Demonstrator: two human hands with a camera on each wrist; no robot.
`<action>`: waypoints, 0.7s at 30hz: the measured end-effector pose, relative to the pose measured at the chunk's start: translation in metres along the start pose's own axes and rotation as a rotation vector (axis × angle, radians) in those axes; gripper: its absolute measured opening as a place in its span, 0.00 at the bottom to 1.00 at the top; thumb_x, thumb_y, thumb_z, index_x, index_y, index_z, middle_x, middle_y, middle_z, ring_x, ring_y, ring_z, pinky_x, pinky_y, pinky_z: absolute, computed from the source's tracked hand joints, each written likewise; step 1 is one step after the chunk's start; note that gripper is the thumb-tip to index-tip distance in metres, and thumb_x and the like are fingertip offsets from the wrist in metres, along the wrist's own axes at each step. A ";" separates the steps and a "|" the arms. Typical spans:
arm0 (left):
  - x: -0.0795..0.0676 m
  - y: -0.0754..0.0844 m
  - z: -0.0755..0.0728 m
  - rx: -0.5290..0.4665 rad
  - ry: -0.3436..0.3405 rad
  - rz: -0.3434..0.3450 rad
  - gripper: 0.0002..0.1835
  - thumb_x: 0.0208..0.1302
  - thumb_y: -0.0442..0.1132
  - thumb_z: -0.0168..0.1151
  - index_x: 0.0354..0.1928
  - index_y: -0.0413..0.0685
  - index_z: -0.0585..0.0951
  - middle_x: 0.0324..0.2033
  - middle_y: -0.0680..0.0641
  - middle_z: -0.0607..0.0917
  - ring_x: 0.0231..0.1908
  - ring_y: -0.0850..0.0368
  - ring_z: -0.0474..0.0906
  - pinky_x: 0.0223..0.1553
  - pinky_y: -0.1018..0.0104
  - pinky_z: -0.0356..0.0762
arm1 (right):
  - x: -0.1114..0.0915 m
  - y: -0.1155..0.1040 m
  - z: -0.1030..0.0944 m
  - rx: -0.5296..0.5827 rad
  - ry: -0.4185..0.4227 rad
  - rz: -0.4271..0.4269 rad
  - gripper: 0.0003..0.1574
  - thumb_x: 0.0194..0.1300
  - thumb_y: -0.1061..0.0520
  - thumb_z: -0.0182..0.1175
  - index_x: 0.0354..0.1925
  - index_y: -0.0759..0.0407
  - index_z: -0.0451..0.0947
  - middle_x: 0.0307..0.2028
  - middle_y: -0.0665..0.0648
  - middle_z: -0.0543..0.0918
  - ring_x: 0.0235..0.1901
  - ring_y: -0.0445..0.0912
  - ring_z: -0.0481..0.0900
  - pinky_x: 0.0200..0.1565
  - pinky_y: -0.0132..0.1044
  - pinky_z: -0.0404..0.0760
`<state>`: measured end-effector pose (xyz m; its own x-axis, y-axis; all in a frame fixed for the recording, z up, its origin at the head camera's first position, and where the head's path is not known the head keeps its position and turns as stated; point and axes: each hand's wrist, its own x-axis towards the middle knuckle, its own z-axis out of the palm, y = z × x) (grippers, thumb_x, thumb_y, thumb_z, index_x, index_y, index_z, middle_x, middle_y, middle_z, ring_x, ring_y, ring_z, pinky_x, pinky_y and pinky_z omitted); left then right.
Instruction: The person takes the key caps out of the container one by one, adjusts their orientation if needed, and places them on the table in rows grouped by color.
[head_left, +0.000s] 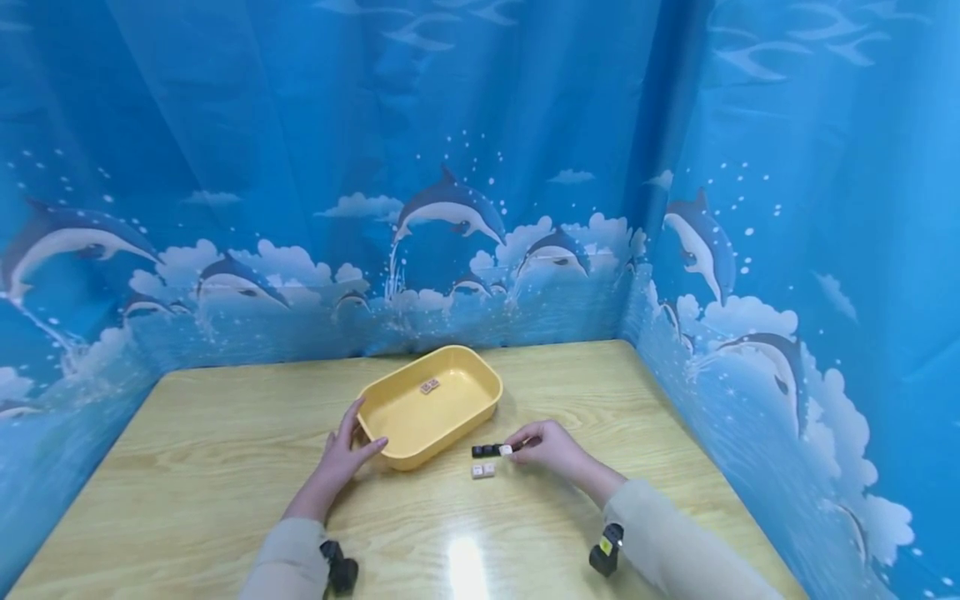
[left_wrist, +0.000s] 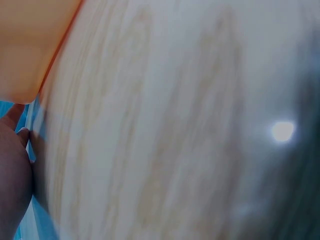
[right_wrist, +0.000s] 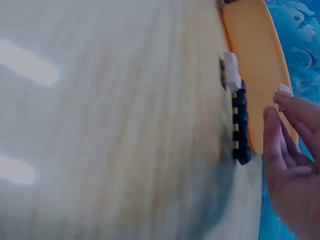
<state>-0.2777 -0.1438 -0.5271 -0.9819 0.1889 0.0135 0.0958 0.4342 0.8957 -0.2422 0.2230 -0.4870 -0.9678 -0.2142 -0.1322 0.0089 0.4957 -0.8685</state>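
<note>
My left hand (head_left: 343, 454) holds the near left corner of a yellow plastic basin (head_left: 457, 431), thumb on the near side and fingers at the left end. Its thumb side (left_wrist: 15, 165) shows at the left wrist view's edge. With thumb and fingertips, my right hand (head_left: 551, 450) pinches a small white keycap (right_wrist: 283, 88) at the right end of a row of black keycaps (head_left: 486, 451). Just in front of that row lie two pale keycaps (head_left: 483, 471), side by side. Two pinkish keycaps (head_left: 430, 386) lie together on the basin's floor.
A light wood-grain table (head_left: 225, 450) carries everything. Blue dolphin-print curtains (head_left: 315, 167) enclose its back and sides. Black wrist cameras (head_left: 606, 550) are strapped over the beige sleeves. Light glares off the table's near middle.
</note>
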 end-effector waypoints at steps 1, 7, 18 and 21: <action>0.000 0.000 0.000 -0.001 -0.001 -0.004 0.50 0.64 0.47 0.65 0.78 0.54 0.43 0.70 0.29 0.56 0.71 0.33 0.48 0.68 0.42 0.18 | -0.001 0.001 0.001 -0.009 0.005 -0.006 0.12 0.54 0.63 0.71 0.40 0.60 0.86 0.34 0.52 0.85 0.31 0.44 0.81 0.34 0.34 0.83; 0.001 0.001 -0.003 -0.002 -0.015 -0.020 0.51 0.64 0.49 0.65 0.78 0.55 0.41 0.71 0.30 0.54 0.72 0.33 0.43 0.68 0.43 0.16 | -0.005 0.009 0.010 0.011 0.007 -0.023 0.11 0.55 0.61 0.71 0.40 0.60 0.86 0.32 0.52 0.83 0.29 0.43 0.78 0.31 0.34 0.82; 0.002 -0.002 -0.001 -0.009 -0.011 -0.006 0.51 0.64 0.48 0.65 0.78 0.56 0.42 0.71 0.30 0.55 0.72 0.33 0.43 0.68 0.42 0.17 | -0.005 0.018 0.025 -0.021 0.013 -0.015 0.13 0.50 0.65 0.72 0.37 0.61 0.85 0.30 0.50 0.83 0.30 0.43 0.78 0.32 0.33 0.81; 0.002 -0.003 0.000 -0.012 -0.010 -0.007 0.51 0.64 0.48 0.65 0.78 0.56 0.42 0.71 0.30 0.55 0.72 0.33 0.43 0.68 0.42 0.17 | -0.005 0.019 0.027 -0.027 0.021 -0.014 0.12 0.50 0.66 0.72 0.37 0.62 0.85 0.28 0.50 0.82 0.29 0.43 0.77 0.30 0.32 0.80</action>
<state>-0.2802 -0.1449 -0.5298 -0.9810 0.1942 0.0028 0.0867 0.4253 0.9009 -0.2303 0.2111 -0.5157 -0.9728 -0.2039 -0.1100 -0.0112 0.5153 -0.8569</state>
